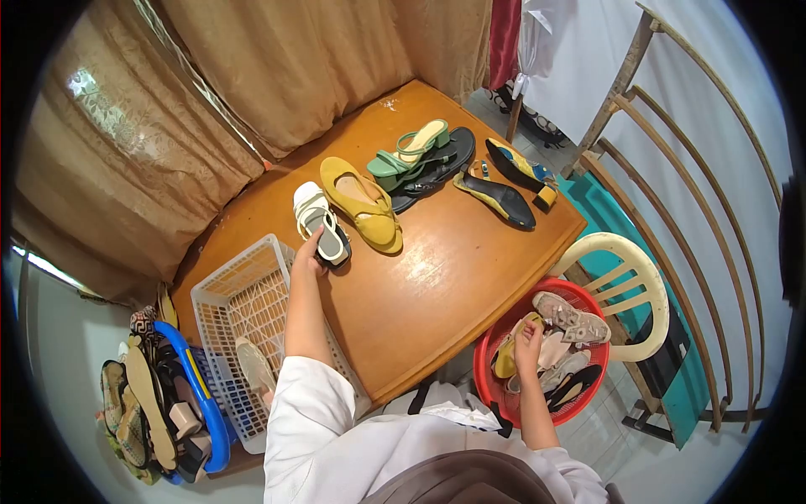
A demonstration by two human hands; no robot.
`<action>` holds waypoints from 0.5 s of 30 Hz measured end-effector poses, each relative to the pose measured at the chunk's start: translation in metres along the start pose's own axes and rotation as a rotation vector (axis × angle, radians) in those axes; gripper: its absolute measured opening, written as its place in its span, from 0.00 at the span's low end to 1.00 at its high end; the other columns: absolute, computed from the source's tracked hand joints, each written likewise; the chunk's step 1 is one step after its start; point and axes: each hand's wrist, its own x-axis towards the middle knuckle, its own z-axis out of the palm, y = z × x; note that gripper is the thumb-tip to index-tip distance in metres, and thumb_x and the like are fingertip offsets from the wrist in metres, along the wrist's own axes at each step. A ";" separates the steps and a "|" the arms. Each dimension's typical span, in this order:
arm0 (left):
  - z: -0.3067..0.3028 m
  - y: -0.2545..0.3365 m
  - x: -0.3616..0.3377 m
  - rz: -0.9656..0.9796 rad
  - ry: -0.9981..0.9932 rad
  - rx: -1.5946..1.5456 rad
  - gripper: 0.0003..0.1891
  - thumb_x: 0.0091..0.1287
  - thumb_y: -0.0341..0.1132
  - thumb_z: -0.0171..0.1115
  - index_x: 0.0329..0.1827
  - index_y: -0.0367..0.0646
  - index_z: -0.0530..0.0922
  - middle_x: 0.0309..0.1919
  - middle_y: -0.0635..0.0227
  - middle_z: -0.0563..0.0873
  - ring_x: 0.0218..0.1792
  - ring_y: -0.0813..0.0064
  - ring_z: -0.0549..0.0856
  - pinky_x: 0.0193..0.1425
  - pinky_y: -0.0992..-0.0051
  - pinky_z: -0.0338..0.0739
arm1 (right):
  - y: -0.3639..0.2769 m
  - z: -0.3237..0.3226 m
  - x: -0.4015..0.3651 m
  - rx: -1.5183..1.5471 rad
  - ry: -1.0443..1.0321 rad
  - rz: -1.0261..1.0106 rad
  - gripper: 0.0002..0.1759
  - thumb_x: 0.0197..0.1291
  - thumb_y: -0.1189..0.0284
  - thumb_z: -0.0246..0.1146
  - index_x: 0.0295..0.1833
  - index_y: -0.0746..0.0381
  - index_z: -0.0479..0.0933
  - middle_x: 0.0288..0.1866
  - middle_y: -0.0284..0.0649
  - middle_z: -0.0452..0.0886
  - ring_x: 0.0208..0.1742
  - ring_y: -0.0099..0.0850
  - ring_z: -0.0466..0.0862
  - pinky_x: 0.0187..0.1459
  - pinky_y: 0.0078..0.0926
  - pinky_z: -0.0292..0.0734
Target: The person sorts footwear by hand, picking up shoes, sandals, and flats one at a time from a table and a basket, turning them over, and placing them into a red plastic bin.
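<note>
My left hand (309, 254) grips the heel end of a pair of white strappy sandals (312, 204) on the wooden table (420, 315). Right beside them lies a yellow pair of flats (365, 208). Further right are green heeled sandals (388, 166) against black sandals (462, 151), then black-soled yellow heels (504, 204) lying on their sides. Over a red basket (481, 370) of shoes, my right hand (529, 340) has its fingers closed at a yellow shoe (505, 359). A lacy beige shoe (583, 326) lies just right of that hand.
On the table's left, a white plastic basket (210, 294) holds a pale shoe (254, 363). A blue-rimmed basket (220, 433) full of shoes stands at the far left. A cream plastic chair (657, 294) and a wooden rack (663, 189) stand at the right. Brown curtains (294, 67) hang behind.
</note>
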 end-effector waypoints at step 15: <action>0.016 -0.043 0.010 0.185 -0.328 -0.363 0.20 0.55 0.43 0.63 0.47 0.40 0.74 0.38 0.57 0.82 0.37 0.58 0.83 0.45 0.61 0.78 | -0.057 0.031 -0.006 -0.025 -0.206 -0.311 0.11 0.46 0.75 0.66 0.38 0.60 0.79 0.40 0.40 0.72 0.45 0.35 0.73 0.48 0.28 0.69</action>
